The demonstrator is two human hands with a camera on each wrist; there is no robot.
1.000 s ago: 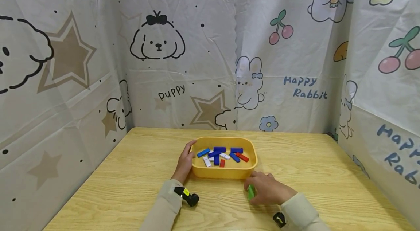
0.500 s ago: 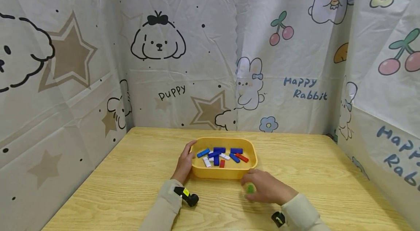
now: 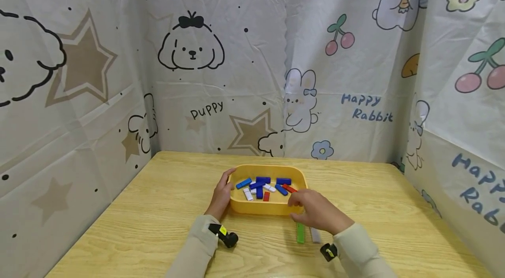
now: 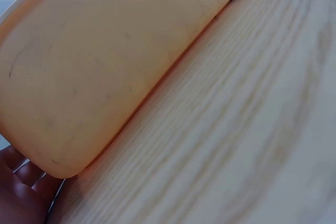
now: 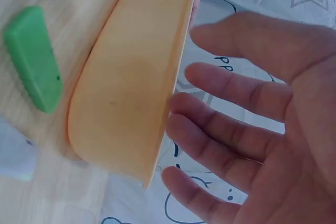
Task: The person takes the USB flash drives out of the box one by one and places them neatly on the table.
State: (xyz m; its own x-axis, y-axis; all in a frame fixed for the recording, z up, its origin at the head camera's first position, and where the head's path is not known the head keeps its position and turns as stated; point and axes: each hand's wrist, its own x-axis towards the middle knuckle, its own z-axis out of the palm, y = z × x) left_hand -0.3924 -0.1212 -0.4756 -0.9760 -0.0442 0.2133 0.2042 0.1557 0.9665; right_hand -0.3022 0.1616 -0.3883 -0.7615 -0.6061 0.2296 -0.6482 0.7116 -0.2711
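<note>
A yellow plastic tub (image 3: 268, 209) stands on the table, holding several small blue, white and red blocks (image 3: 263, 179). At its left end, my left hand (image 3: 221, 197) grips the wall, fingers reaching along the outside and up to the rim. My right hand (image 3: 317, 212) is over the front right corner, fingers spread and slightly bent, with nothing between them in the right wrist view. On the table just below that hand lie a green block (image 3: 300, 233) and a pale grey block (image 3: 315, 235), side by side and partly covered by it in the head view.
The light wood table (image 3: 158, 225) carries the tub near its far middle. Printed curtains (image 3: 221, 94) hang behind and on both sides. A black wrist camera (image 3: 229, 236) sits on the left sleeve.
The right hand has let go of the green block, which now lies on the table before the tub. That hand has risen to the tub's corner; the left hand holds still.
</note>
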